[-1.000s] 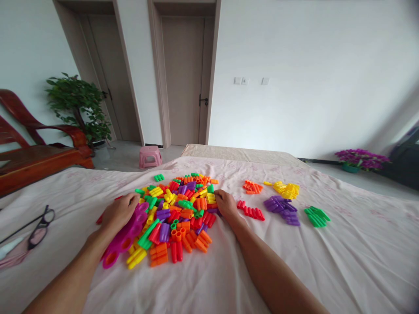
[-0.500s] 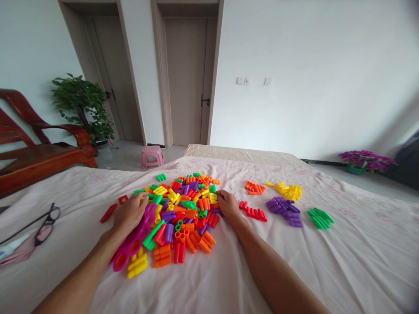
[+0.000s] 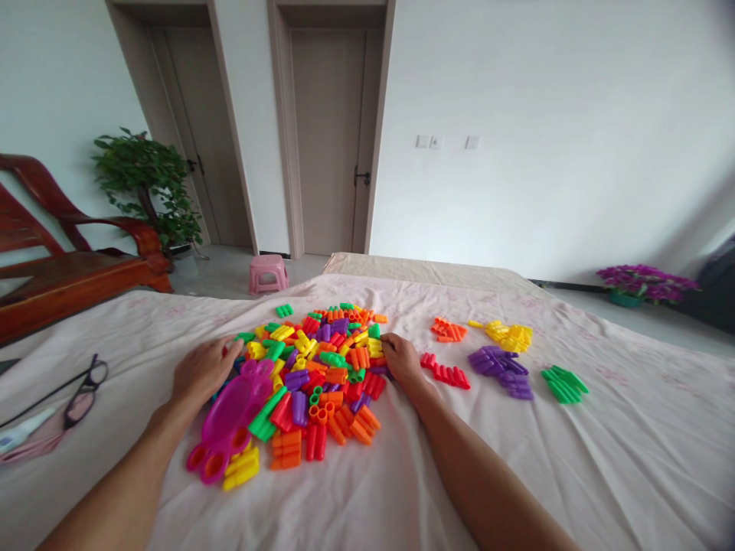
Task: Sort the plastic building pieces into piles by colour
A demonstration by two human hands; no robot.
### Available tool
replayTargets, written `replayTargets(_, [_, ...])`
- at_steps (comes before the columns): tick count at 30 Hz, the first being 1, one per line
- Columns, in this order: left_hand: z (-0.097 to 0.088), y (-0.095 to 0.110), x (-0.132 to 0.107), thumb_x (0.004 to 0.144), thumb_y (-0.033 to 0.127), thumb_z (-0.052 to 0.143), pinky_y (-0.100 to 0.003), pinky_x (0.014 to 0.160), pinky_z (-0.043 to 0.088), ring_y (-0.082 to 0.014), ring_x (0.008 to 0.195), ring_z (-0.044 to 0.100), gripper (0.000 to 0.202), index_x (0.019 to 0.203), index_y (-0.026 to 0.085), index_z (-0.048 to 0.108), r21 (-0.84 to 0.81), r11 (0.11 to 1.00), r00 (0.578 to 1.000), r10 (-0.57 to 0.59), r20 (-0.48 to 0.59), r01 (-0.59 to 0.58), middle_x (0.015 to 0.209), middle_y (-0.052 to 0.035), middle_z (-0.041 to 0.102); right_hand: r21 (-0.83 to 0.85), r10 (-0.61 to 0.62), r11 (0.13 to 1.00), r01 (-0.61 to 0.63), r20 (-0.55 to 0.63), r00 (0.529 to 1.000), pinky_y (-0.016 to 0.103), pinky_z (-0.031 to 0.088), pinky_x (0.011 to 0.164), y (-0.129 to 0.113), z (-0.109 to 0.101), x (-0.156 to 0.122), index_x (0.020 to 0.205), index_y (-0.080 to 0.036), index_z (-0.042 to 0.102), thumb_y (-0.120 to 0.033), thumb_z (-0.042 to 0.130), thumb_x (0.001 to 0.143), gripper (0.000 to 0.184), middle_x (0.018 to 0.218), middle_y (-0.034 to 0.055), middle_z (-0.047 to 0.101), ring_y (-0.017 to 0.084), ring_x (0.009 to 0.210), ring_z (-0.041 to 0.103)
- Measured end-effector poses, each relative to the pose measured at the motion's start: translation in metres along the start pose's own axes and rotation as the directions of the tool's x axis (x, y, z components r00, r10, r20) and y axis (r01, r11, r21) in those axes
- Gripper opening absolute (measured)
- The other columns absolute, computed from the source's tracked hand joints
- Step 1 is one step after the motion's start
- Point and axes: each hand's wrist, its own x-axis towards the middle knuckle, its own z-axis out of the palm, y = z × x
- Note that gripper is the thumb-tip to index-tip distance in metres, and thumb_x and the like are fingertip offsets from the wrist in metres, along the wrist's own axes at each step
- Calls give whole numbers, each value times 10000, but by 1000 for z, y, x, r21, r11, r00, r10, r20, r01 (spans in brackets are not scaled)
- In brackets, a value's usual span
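A heap of plastic building pieces [image 3: 298,379], ribbed like short joined tubes, lies in red, orange, yellow, green and purple. My left hand [image 3: 200,370] lies low at its left edge, fingers curved and slightly apart, next to a dark blue piece mostly hidden under it. Just below that hand, a magenta plastic piece [image 3: 230,409] with round lobes and rings lies against the heap, partly over yellow pieces [image 3: 241,468]. My right hand [image 3: 403,358] rests at the heap's right edge, fingers curled in by a yellow piece [image 3: 374,348]; its fingertips are partly hidden.
Small colour groups lie to the right: orange [image 3: 448,330], red [image 3: 451,375], yellow [image 3: 511,335], purple [image 3: 499,367] and green [image 3: 563,384]. Eyeglasses [image 3: 83,394] are at the left on the wrinkled cloth [image 3: 632,459]. A pink stool [image 3: 269,273] stands beyond.
My left hand has let go of the magenta piece and moved left. That piece now lies flatter, its broad face showing. The red pieces at the left are now covered. My right hand has stayed.
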Motion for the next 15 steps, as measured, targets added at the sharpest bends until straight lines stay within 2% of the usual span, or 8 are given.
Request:
replayTargets(2, [7, -6, 4, 885, 528, 337, -376, 973, 435, -279, 1145, 610, 513, 1085, 231, 703, -73, 997, 998, -8, 63, 12, 1202, -91, 704, -6, 4, 1000, -4, -2, 1000, 240, 437, 746, 0, 0, 0, 981, -226, 726, -215, 461, 852, 295, 908, 22, 733, 180, 848, 645])
replayTargets(5, [19, -4, 9, 883, 559, 317, -349, 1026, 411, -249, 1197, 588, 559, 1160, 227, 672, -194, 981, 994, 14, 112, 8, 1269, -72, 673, -18, 10, 1000, -10, 1, 1000, 239, 437, 748, 1, 1, 1, 979, -231, 727, -216, 462, 852, 294, 910, 21, 734, 180, 847, 645])
replayTargets(9, [27, 13, 14, 869, 571, 345, -297, 1065, 384, -207, 1230, 565, 586, 1208, 195, 641, -366, 930, 989, 81, 121, -32, 1314, -67, 645, -12, 8, 1000, -9, -13, 1000, 232, 432, 716, 2, 3, 1, 979, -229, 724, -214, 451, 850, 303, 905, 22, 732, 177, 834, 643])
replayTargets(15, [26, 45, 19, 852, 544, 421, -280, 1043, 412, -206, 1214, 577, 566, 1216, 170, 638, -545, 833, 983, 165, 85, -93, 1303, -67, 654, -19, 6, 1000, -6, -4, 1000, 233, 424, 707, 0, 1, 2, 967, -220, 727, -211, 451, 841, 304, 879, 23, 728, 177, 819, 637])
